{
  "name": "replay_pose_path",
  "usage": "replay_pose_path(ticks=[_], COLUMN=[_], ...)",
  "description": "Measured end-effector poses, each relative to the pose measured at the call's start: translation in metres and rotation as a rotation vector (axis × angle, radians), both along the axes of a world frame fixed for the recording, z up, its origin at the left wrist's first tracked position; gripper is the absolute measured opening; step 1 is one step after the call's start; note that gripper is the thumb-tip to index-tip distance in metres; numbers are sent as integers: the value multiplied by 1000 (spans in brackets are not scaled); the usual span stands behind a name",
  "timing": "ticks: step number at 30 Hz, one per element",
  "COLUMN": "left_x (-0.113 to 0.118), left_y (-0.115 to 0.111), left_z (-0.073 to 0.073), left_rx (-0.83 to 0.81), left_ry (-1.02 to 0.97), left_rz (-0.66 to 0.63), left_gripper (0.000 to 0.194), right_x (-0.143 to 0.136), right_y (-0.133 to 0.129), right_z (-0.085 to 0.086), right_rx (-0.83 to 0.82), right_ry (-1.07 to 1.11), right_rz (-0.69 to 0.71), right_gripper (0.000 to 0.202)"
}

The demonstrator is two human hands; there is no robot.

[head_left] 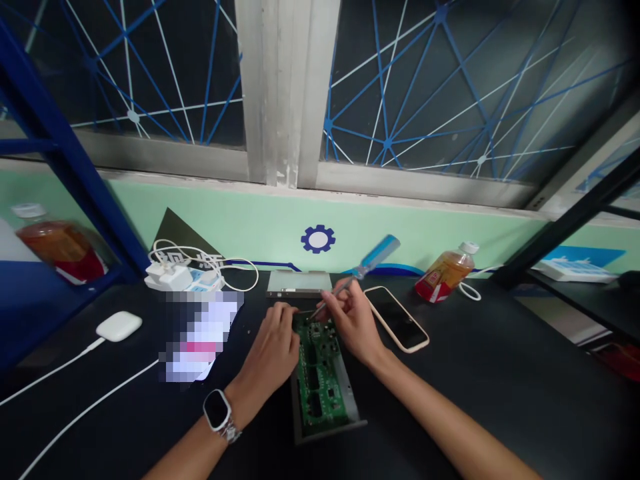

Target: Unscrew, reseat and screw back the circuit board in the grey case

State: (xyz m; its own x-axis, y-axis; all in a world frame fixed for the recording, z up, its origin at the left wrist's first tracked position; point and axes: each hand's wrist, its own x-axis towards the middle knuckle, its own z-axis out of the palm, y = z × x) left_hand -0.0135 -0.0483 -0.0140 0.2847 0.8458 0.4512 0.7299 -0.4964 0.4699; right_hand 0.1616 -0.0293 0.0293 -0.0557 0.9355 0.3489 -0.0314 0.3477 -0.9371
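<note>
A green circuit board (327, 390) lies in a shallow metal casing (350, 387) on the dark table in front of me. My left hand (275, 343) is closed on the casing's far left edge, its fingertips partly hidden. In my right hand (355, 323) is a screwdriver (377, 257) with a blue and grey handle, held by its shaft between thumb and fingers. The handle leans up to the right, and the tip points down at the board's far end. Whether the tip touches a screw is too small to tell.
Behind the board lies a flat metal cover (300, 283). A phone (397, 319) and a drink bottle (445, 272) are to the right. Leftward are a pixelated bright object (205, 340), a power strip (185, 277) with white cables, and a white charger (119, 326).
</note>
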Motion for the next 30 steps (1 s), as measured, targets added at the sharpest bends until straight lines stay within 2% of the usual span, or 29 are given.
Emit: replay_pose_path(ticks=[5, 10, 19, 26, 30], left_x=[2, -6, -6, -7, -7], left_y=[5, 11, 13, 14, 18], left_z=[-6, -9, -10, -11, -9], left_rx=[-68, -112, -131, -133, -149], left_ry=[-148, -275, -300, -301, -343], left_rz=[-102, -149, -163, -174, -171], left_gripper=[34, 31, 31, 33, 30], right_x=[-13, -19, -16, -12, -9], right_y=[24, 34, 33, 35, 36], right_z=[27, 26, 16, 20, 24], right_rx=[174, 223, 187, 157, 172], right_ry=[-418, -620, -662, -669, -720], right_rz=[88, 94, 114, 212, 223], right_gripper=[11, 8, 11, 10, 5])
